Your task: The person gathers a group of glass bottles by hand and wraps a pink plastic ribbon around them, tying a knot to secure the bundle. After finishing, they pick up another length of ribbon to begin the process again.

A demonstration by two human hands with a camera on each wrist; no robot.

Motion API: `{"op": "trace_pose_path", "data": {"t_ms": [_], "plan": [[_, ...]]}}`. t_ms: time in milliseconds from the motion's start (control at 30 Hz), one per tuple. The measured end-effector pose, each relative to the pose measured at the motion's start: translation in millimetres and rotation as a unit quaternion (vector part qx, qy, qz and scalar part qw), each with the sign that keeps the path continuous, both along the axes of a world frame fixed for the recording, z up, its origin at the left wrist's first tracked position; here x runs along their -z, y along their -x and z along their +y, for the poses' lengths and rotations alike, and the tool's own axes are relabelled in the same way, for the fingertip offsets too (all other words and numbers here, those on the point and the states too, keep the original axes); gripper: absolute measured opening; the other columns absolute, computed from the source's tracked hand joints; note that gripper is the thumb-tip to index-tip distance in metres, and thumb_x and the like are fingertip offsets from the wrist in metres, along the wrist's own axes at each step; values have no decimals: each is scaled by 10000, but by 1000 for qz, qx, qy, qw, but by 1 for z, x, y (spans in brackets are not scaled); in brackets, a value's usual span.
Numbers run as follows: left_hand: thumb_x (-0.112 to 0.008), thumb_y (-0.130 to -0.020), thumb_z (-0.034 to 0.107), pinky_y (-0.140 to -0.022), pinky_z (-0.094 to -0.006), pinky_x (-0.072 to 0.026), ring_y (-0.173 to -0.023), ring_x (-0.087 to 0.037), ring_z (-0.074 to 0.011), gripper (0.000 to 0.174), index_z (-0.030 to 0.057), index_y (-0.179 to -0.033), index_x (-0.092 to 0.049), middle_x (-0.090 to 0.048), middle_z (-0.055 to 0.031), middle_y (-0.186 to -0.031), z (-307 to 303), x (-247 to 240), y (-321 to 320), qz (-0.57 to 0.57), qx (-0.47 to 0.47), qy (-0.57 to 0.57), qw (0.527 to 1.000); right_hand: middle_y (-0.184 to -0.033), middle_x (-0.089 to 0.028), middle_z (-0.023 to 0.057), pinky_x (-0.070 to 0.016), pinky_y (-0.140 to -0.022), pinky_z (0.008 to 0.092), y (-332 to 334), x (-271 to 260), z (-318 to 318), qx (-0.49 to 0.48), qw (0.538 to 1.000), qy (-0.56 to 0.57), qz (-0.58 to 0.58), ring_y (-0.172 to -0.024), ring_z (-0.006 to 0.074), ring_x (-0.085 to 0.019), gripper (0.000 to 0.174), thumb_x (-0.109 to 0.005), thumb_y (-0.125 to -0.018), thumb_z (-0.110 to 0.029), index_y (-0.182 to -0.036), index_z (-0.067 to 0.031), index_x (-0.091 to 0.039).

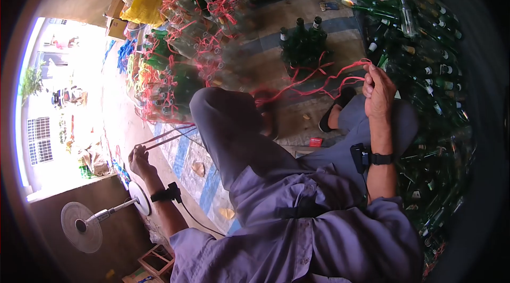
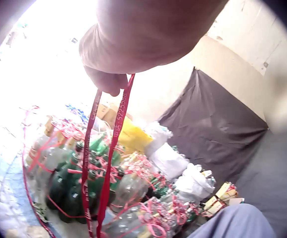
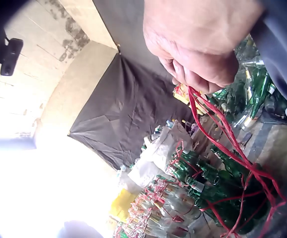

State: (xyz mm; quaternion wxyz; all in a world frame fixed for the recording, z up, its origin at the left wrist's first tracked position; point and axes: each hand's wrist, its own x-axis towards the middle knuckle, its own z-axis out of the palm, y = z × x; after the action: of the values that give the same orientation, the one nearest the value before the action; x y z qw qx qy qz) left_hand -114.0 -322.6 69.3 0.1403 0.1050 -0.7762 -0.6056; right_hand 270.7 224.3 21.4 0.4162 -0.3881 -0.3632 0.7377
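My left hand (image 1: 142,163), held out to the left, pinches two strands of flat red plastic ribbon (image 2: 108,168) that hang below the fingers and carry printed lettering. On the other side my raised right hand (image 1: 379,91) grips looped red ribbon (image 3: 228,134) with curled fingers. From there the strands run loosely leftward past a cluster of green glass bottles (image 1: 304,46) standing upright on the floor. In the right wrist view, ribbon crosses around these bottles (image 3: 223,188). My knee hides part of the ribbon's run between the hands.
Ribbon-tied bottle bundles (image 1: 175,65) crowd the floor ahead and left, by a yellow sack (image 1: 146,6). Loose green bottles (image 1: 430,65) are heaped along my right. A white fan (image 1: 82,227) stands at left; a small red packet (image 1: 316,142) lies between my legs.
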Motion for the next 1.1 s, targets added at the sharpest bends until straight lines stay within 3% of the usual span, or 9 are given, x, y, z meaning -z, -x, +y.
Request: {"op": "trace_pose_path", "data": {"t_ms": [267,467,500,667,733,767,900,1000,1100], "plan": [[-516,-914,80,-637,-293,-498,-727,-652,-159,109,43,-976,-598,-687,-68,-852,-116,63,-11,-65,-92,74,991,-666,-502,-27,-278,-417,183,0,-1,3,0,1000,-3,-10,-484,32,-390,211,-641,-932,-165,-993,36,-658],[-495,-848,1,-417,-254,-415,-509,-567,-133,93,25,-873,-580,-622,-62,-665,-162,103,-42,-103,-161,54,980,-671,-512,-21,-287,-413,184,-2,6,7,5,1000,0,-8,-470,37,-394,206,-641,-933,-174,-993,24,-653],[-465,-823,-4,-405,-237,-403,-474,-553,-138,134,34,-754,-574,-612,-69,-639,-172,113,-45,-114,-203,40,972,-671,-513,-20,-289,-412,185,-2,6,7,8,1000,-1,-10,-467,37,-395,206,-642,-933,-176,-994,21,-652],[-514,-827,131,-452,-305,-427,-560,-615,-205,157,31,-743,-602,-615,-81,-655,-192,139,-69,-195,-246,40,949,-669,-492,-34,-258,-423,182,-2,-4,5,2,1000,-18,-2,-470,25,-370,215,-640,-921,-185,-1018,6,-657],[-547,-834,191,-525,-352,-483,-663,-656,-259,196,7,-876,-599,-638,-154,-858,-190,137,-83,-225,-180,50,956,-666,-479,-40,-252,-428,179,-2,-16,3,1,1000,-15,-3,-470,20,-357,229,-631,-926,-176,-1050,14,-657],[-572,-840,254,-622,-397,-523,-825,-682,-326,376,-27,-1089,-552,-582,-218,-1095,-187,138,-89,-237,-158,21,958,-678,-499,-26,-275,-431,181,-5,-22,3,-13,1000,-24,3,-481,29,-378,210,-621,-942,-179,-1028,11,-649],[-556,-834,172,-599,-388,-521,-802,-690,-358,313,-12,-1087,-546,-614,-155,-1023,-150,131,-64,-227,-123,-67,964,-699,-514,-11,-288,-439,176,-14,-38,4,-57,997,-47,18,-499,31,-380,191,-593,-968,-176,-997,8,-639],[-548,-919,141,-575,-291,-513,-791,-696,-248,265,9,-1149,-560,-675,-146,-1008,-79,88,-31,-197,-17,-39,979,-696,-495,-17,-272,-443,167,-15,-51,3,-77,995,-65,11,-499,21,-351,189,-581,-975,-170,-988,10,-635],[-596,-939,214,-661,-269,-509,-836,-687,-204,294,33,-1170,-577,-690,-120,-1016,19,26,-18,-107,130,-4,986,-654,-475,-33,-242,-445,180,-14,-66,-4,-101,991,-84,-24,-489,15,-342,189,-621,-937,-159,-947,28,-645]]}}
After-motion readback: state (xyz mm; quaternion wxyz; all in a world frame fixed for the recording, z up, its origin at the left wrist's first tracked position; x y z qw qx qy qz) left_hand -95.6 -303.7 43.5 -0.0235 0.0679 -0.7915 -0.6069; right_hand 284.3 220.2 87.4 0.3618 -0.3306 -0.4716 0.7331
